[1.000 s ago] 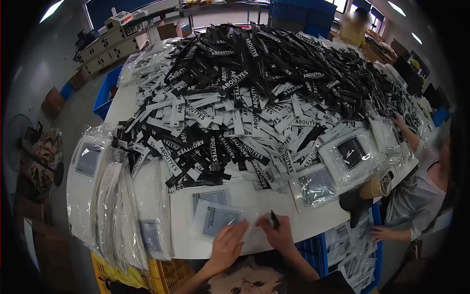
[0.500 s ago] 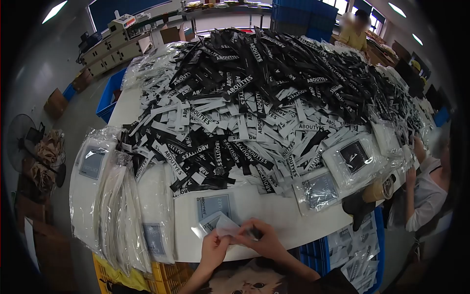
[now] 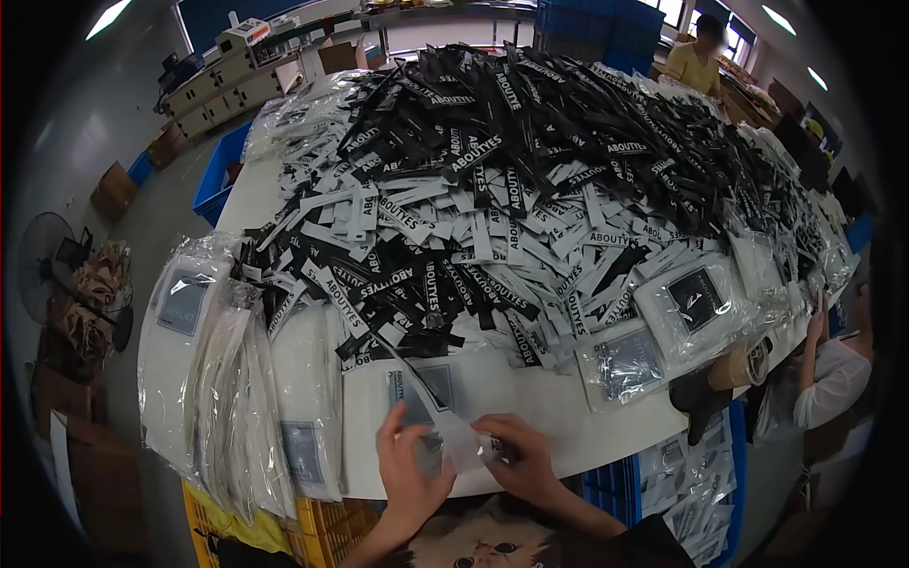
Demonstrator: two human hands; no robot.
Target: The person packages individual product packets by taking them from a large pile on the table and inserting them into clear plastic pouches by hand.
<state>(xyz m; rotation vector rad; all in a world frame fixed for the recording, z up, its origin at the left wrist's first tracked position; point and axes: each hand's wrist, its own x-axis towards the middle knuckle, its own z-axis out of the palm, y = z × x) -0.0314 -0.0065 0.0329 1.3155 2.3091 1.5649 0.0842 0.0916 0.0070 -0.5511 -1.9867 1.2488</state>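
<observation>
Near the table's front edge, my right hand [image 3: 516, 459] pinches the edge of a translucent plastic bag [image 3: 461, 443], with a small dark item partly hidden in its fingers. My left hand [image 3: 409, 466] is at the bag's left side, thumb and fingers spread apart. The bag is lifted and tilted above the table, its far part showing a grey-blue panel. Beneath and behind it lies another flat bag with a grey-blue label [image 3: 398, 388]. Beyond them rises a large heap of black and white ABOUTYES strips [image 3: 492, 199].
Stacked clear bags [image 3: 189, 379] lie left, more packed bags [image 3: 691, 312] right. A brown cup [image 3: 739, 367] stands at the right edge. Below are a yellow crate [image 3: 331, 525] and a blue bin [image 3: 734, 483]. A co-worker [image 3: 833, 379] sits right; another person [image 3: 696, 66] stands behind.
The bag has been raised off the flat bag and tilted. My left hand has opened away from it, while my right hand keeps hold. The co-worker's hands at right have moved up to the table.
</observation>
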